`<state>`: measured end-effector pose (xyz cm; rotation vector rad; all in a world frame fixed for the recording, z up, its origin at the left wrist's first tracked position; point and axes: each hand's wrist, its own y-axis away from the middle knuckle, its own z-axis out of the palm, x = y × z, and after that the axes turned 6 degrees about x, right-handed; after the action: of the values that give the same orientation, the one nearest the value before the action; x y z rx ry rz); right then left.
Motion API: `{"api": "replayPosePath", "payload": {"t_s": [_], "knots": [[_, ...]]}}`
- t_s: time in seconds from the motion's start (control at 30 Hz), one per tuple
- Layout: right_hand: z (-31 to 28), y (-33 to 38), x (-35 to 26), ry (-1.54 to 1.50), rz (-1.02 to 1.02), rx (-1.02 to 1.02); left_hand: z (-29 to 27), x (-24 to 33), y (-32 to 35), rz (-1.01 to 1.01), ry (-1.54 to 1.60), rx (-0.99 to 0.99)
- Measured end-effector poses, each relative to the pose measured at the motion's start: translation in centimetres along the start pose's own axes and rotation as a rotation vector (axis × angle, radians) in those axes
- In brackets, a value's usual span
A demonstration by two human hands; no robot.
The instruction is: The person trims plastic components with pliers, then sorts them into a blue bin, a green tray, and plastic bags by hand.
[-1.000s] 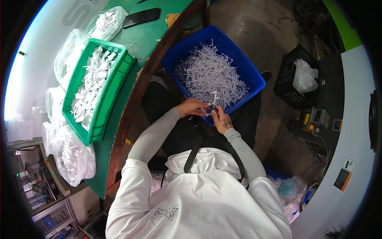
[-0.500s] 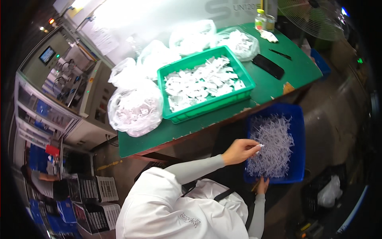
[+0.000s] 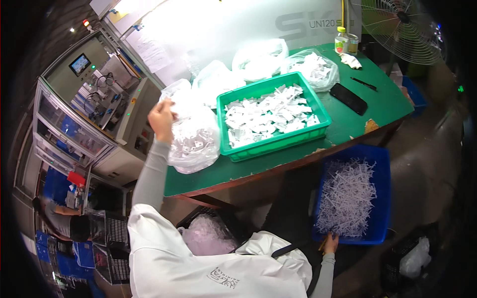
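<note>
The right hand (image 3: 330, 244), at five o'clock, is half hidden behind the blue bin (image 3: 381, 198) rim; its fingers cannot be told. The white pieces in the green tray (image 3: 276, 146) are too small to identify.

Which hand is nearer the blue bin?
Right. The right hand rests at the near rim of the blue bin; the left hand is across the table at a clear plastic bag.

1 green tray (image 3: 274, 147), 1 blue bin (image 3: 381, 198), approx. 5 clear bags (image 3: 195, 141), 1 fan (image 3: 400, 25).
</note>
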<state>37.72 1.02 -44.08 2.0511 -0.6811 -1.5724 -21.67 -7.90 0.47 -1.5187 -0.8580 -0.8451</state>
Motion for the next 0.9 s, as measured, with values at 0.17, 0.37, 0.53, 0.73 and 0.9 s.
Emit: {"api": "replayPosePath", "payload": {"t_s": [0.17,0.37,0.53,0.73,0.9], "knots": [[-0.3,1.4,-0.9,-0.126,0.079,0.0,2.4,-2.0,-7.6,-0.119,-0.134,0.027],[-0.6,1.8,-1.4,-0.193,0.086,0.007,9.2,0.4,-1.2,0.327,-0.252,-0.351],[-0.9,1.2,-0.1,-0.182,0.115,-0.008,17.7,1.0,9.3,0.736,-0.375,-0.851],[-1.4,3.8,-2.9,-0.283,0.074,-0.004,20.8,3.4,12.4,0.536,-0.21,-0.73],[-1.5,2.5,-1.5,-0.333,0.101,-0.021,22.2,1.6,11.2,0.596,-0.425,-0.78]]}}
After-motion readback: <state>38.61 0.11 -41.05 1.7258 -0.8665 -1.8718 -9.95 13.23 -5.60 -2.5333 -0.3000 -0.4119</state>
